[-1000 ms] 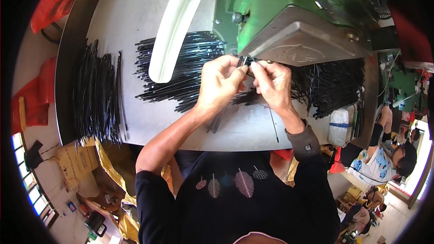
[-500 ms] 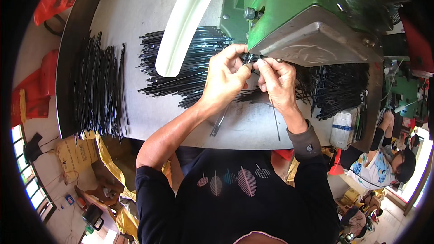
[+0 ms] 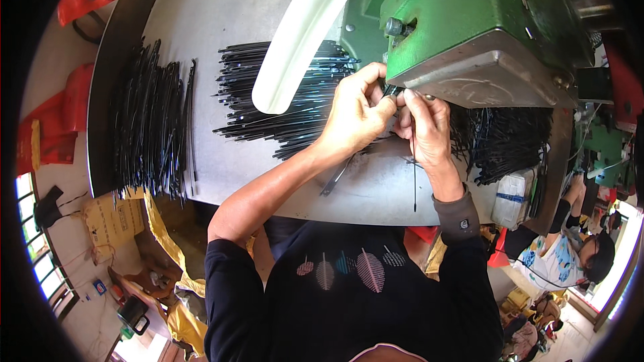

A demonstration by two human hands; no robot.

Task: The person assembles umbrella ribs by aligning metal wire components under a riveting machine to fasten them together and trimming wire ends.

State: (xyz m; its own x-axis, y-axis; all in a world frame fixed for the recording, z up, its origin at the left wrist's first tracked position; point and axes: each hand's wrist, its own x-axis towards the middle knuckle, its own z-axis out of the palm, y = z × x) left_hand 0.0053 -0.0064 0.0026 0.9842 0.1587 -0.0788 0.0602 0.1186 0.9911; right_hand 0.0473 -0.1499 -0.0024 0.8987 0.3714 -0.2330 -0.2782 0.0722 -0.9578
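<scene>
Both my hands meet at the lower front edge of a green machine (image 3: 449, 20) with a bare metal underside. My left hand (image 3: 355, 114) is closed, thumb and fingers pinching thin black rods, which look like umbrella ribs; a rod's lower end (image 3: 335, 177) slants out below that hand. Close beside it, my right hand (image 3: 429, 127) pinches with thumb and forefinger. A thin dark rod (image 3: 414, 184) hangs straight down from it over the table. The rods' upper ends are mostly hidden by fingers and the machine's edge.
On the metal table (image 3: 208, 27) lie a left pile of black rods (image 3: 153, 127), a middle pile (image 3: 302, 131) and a right heap (image 3: 510, 137). A long white handle (image 3: 302, 40) hangs over the middle pile. A taped block (image 3: 513, 198) sits front right. Another person (image 3: 560, 248) sits far right.
The whole view has shifted, so table and machine appear further right. My fingers have drawn closer together, and the rod below my right hand now hangs more upright.
</scene>
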